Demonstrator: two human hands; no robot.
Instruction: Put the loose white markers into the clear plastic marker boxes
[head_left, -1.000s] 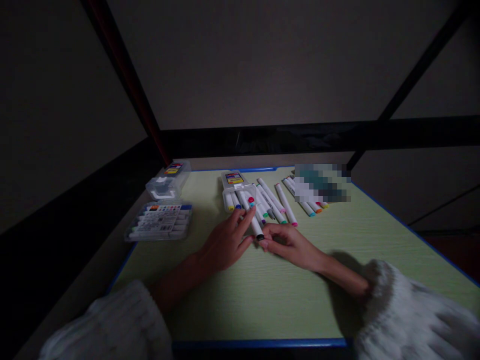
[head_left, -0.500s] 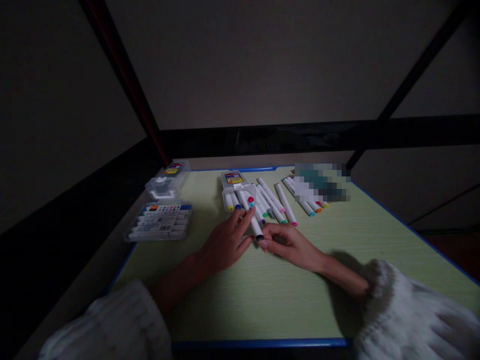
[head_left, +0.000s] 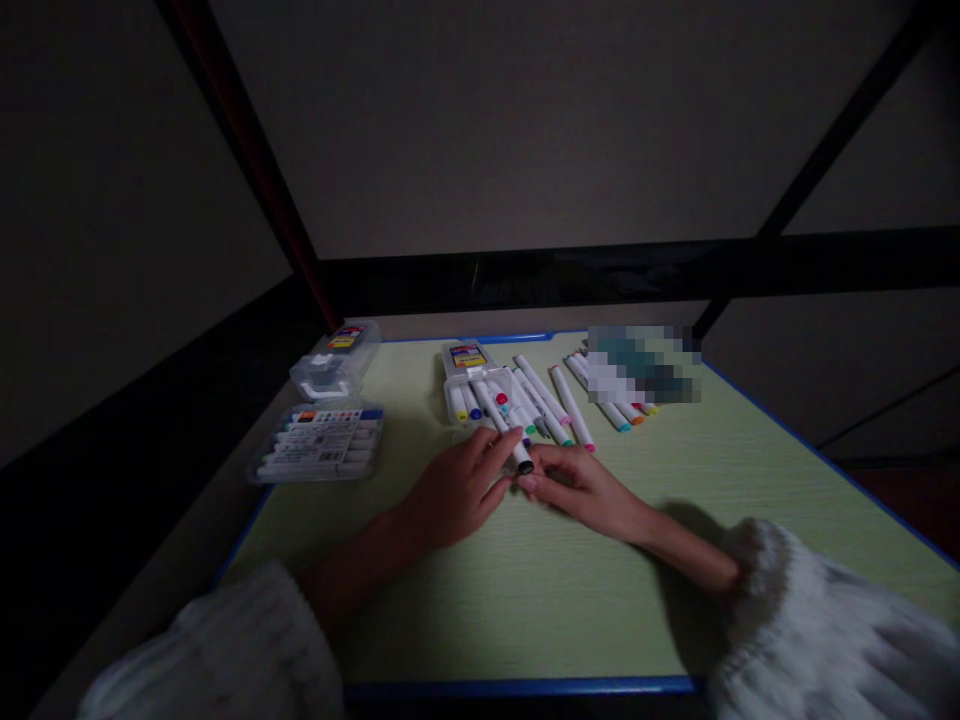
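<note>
A white marker (head_left: 504, 428) with a black end slants out from the mouth of a clear plastic case (head_left: 469, 372). My left hand (head_left: 457, 490) has its fingers bent over the marker's near part, the thumb just below. At the black end, the thumb and forefinger of my right hand (head_left: 585, 490) close round the tip. Inside the case's mouth lie more white markers with yellow, blue and red ends. Just right of it, several loose markers (head_left: 541, 390) with pink and green ends rest on the table.
To the left, a closed clear case full of markers (head_left: 319, 443) lies in front of another clear case (head_left: 337, 360). More markers (head_left: 600, 390) lie at the right, partly under a blurred patch. The pale green table (head_left: 525, 600) has a blue edge, with a wall behind.
The marker's black end has shifted slightly up and right. My left fingers have slid along it toward that end, while my right hand stays nearly in place.
</note>
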